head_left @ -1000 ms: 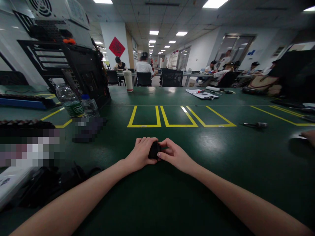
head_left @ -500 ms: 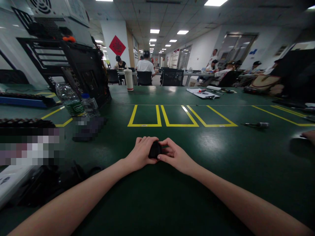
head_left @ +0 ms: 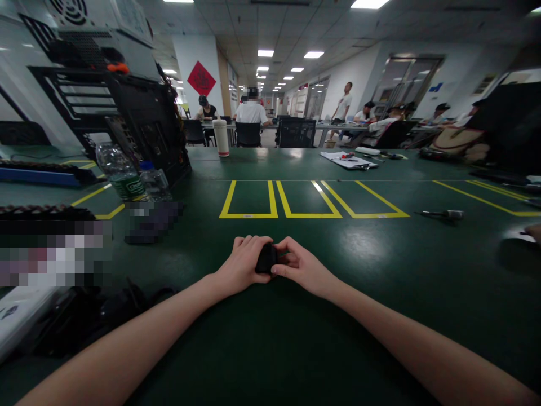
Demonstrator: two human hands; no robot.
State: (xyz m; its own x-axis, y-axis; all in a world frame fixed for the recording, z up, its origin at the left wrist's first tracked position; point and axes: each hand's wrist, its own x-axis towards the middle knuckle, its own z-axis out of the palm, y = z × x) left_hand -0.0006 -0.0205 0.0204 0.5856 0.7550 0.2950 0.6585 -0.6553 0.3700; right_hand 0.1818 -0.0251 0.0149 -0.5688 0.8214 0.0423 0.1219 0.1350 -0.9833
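A small black object [head_left: 266,259], blocky and with its kind unclear, sits between my two hands on the green table [head_left: 270,332]. My left hand [head_left: 244,260] wraps around its left side, thumb at the near edge and fingers over the top. From the other side my right hand [head_left: 301,267] pinches its right edge between thumb and fingertips. Much of the object is hidden by the fingers. Beyond the hands, yellow tape outlines [head_left: 310,215] mark the table surface.
Left stand two plastic bottles [head_left: 120,175], a black computer case [head_left: 147,124] and dark items [head_left: 122,304]. A screwdriver [head_left: 448,215] lies to the right, near another person's hand [head_left: 535,231]. Farther back are a white tumbler [head_left: 221,137] and a clipboard [head_left: 347,160].
Both hands hold nearly the same pose on the black object. In the background, a standing person has moved left, away from the seated people.
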